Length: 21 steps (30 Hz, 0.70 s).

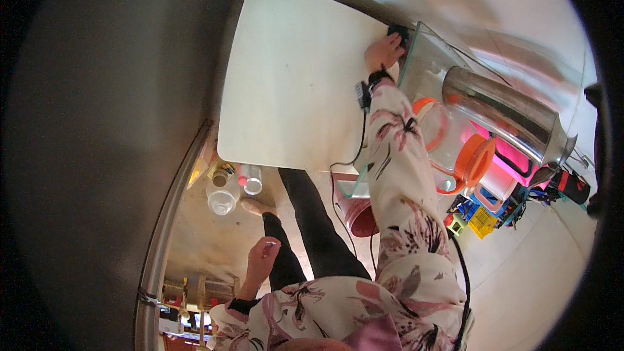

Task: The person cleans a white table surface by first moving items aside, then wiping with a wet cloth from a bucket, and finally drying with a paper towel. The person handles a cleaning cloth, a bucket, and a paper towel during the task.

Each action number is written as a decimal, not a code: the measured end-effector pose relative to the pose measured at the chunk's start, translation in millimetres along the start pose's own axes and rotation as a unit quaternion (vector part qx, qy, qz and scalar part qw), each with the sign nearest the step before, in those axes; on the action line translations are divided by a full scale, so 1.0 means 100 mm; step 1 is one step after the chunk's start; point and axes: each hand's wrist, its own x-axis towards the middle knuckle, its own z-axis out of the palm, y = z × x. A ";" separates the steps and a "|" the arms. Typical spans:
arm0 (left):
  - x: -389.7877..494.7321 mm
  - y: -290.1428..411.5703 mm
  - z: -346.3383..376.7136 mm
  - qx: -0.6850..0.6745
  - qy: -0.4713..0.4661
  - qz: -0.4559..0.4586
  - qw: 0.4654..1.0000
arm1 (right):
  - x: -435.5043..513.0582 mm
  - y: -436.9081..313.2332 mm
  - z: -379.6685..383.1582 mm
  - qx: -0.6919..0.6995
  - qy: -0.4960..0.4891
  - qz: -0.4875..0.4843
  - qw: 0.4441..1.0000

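Observation:
My right hand reaches to the far right corner of a white tabletop. Its fingers are closed over a dark object, too dark to name, beside an upright glass edge. A black wristband with a small cabled device is on that wrist. My left hand hangs low near my legs, its fingers curled. Something small and shiny shows at its fingers; whether it is held cannot be told.
Right of the table, a glass shelf bears a metal cylinder and clear jars with orange lids. Below are a reddish bucket and plastic bottles on the floor. A large dark panel stands at left.

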 end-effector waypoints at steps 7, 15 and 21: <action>-0.07 0.09 0.05 -0.054 -0.014 -0.010 0.998 | -0.33 0.10 -0.11 0.036 -0.045 0.066 0.996; 0.06 -0.01 0.00 -0.036 0.011 0.008 0.999 | -0.06 -1.06 -0.47 0.284 0.114 -0.049 0.951; 0.03 0.20 -0.04 -0.027 0.005 0.028 0.999 | -0.37 -1.43 -0.79 0.483 -0.085 -0.319 0.811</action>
